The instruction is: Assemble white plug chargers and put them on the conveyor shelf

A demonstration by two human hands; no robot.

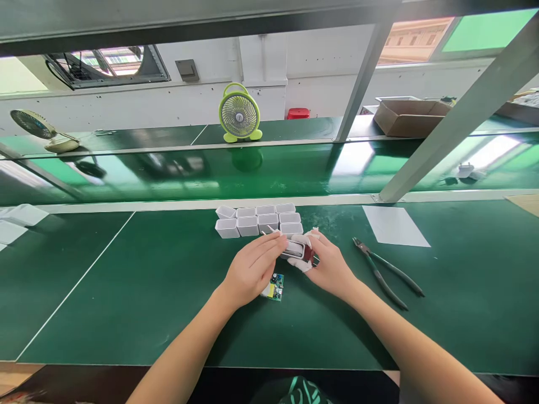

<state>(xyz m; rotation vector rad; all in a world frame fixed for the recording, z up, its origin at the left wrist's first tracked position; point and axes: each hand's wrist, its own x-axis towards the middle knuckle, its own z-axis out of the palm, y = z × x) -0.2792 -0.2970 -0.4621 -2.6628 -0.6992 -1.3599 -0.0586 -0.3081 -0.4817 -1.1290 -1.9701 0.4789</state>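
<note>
Both my hands meet over the mat, holding a small white plastic housing [293, 249] with its open end showing. My left hand [255, 268] is closed around its left side, fingers pressed together. From the right, my right hand [330, 266] grips it with thumb and fingers, whose tips have white coverings. A dark reddish part shows at the housing's right end, partly hidden by my fingers. Thin white prongs or wires stick out above my left fingertips. Just below the left hand lies a small green circuit board [277, 287] with a yellow component, partly covered by the hand.
White plastic cases [248, 226] stand in two rows behind my hands. Long-handled pliers [385, 272] lie at right, below a white paper sheet [396, 225]. More white pieces [25, 215] sit far left. A green fan [240, 115] and cardboard box [410, 116] occupy the rear shelf.
</note>
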